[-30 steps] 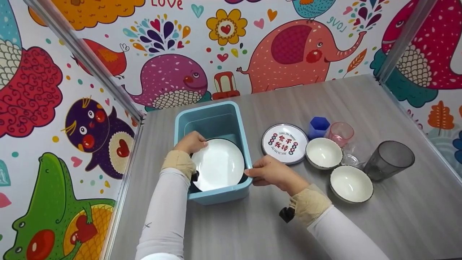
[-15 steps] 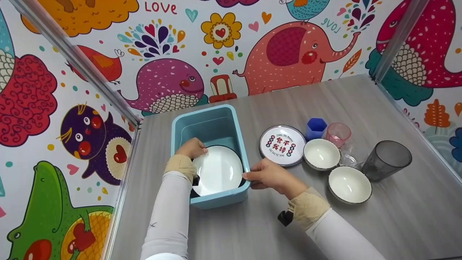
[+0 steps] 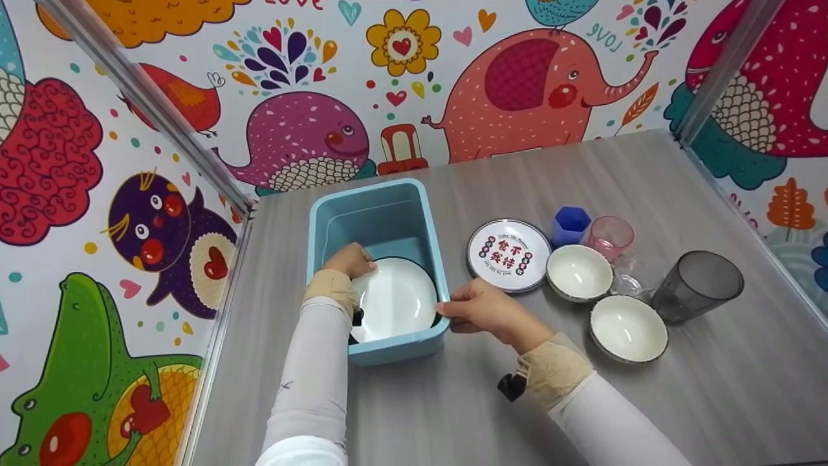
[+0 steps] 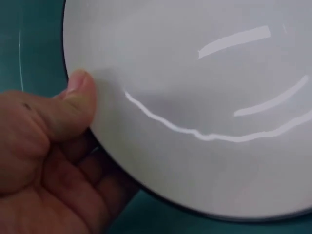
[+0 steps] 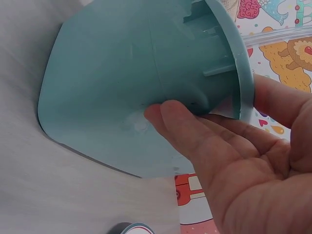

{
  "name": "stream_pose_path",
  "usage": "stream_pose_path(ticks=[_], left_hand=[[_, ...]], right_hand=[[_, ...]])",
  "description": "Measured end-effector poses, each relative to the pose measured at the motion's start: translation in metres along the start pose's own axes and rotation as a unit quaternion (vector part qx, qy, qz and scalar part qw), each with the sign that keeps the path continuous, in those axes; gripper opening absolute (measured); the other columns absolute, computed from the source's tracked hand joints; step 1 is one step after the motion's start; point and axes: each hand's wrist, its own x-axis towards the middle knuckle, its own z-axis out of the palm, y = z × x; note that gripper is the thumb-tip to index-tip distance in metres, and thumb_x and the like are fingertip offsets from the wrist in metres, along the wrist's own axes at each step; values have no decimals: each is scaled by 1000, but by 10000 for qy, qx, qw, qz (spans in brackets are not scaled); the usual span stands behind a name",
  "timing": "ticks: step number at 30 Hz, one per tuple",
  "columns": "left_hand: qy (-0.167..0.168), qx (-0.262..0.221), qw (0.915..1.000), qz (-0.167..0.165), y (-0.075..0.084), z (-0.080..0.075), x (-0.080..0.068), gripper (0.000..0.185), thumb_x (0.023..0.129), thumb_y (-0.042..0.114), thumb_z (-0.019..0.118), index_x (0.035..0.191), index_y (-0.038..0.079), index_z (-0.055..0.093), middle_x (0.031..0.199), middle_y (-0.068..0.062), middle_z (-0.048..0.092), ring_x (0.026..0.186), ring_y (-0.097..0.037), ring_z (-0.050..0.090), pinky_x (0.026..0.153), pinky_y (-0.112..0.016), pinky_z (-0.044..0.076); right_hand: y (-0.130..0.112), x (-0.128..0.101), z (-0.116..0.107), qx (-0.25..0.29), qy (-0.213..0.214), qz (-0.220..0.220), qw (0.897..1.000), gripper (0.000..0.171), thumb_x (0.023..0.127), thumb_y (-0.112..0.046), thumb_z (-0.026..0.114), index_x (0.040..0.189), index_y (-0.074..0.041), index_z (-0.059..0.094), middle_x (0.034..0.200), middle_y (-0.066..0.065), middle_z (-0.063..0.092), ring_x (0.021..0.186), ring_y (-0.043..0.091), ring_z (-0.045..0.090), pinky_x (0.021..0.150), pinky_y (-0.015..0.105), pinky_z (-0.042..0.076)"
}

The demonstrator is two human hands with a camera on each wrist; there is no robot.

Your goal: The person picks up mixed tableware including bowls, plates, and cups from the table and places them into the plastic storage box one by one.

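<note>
A white plate (image 3: pixel 396 299) with a dark rim lies inside the blue-green plastic bin (image 3: pixel 428 239). My left hand (image 3: pixel 350 261) reaches into the bin and grips the plate's edge. In the left wrist view the thumb (image 4: pixel 80 100) presses on the plate's (image 4: pixel 195 97) upper face, with the other fingers curled beneath it. At the bin's right front corner, my right hand (image 3: pixel 485 310) pinches the rim. The right wrist view shows its fingers (image 5: pixel 180 126) against the outer wall of the bin (image 5: pixel 112 83), the thumb over the rim.
Right of the bin sits a plate with red lettering (image 3: pixel 508 255). Beside it stand two white bowls (image 3: pixel 579 273), a blue hexagonal cup (image 3: pixel 570 226), a pink cup (image 3: pixel 610 237), a small clear glass (image 3: pixel 627 283) and a tall grey cup (image 3: pixel 697 287). A patterned wall rises behind the table.
The plate has sunk slightly deeper and shifted a little toward the right inside the bin, with my left hand following it. My right hand stays on the bin's rim.
</note>
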Motion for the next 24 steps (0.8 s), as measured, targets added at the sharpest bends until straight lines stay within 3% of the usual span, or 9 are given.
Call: stream_pose_path(ticks=[13, 19, 24], left_hand=[[-232, 185, 9992, -279, -4, 5, 5, 36, 100, 19, 62, 129, -1, 67, 130, -22, 66, 118, -36, 66, 102, -47, 53], [-234, 200, 9995, -109, -2, 8, 8, 35, 99, 18, 63, 127, -2, 67, 127, -22, 67, 115, -36, 67, 101, -46, 53], [-278, 337, 9990, -80, -4, 9, 10, 36, 100, 21, 62, 127, -1, 67, 128, -21, 67, 117, -35, 66, 102, -46, 53]], right_hand=[[1, 0, 5, 74, -27, -77, 9999, 26, 97, -15, 67, 109, 6, 74, 100, 13, 77, 91, 15, 73, 91, 43, 58], [0, -2, 2, 28, 84, 7, 10000, 24, 97, -15, 67, 108, 5, 75, 91, 5, 76, 88, 13, 72, 89, 41, 59], [-1, -2, 4, 91, 92, -12, 9999, 25, 97, -14, 66, 109, 6, 74, 93, 7, 76, 88, 13, 72, 90, 40, 59]])
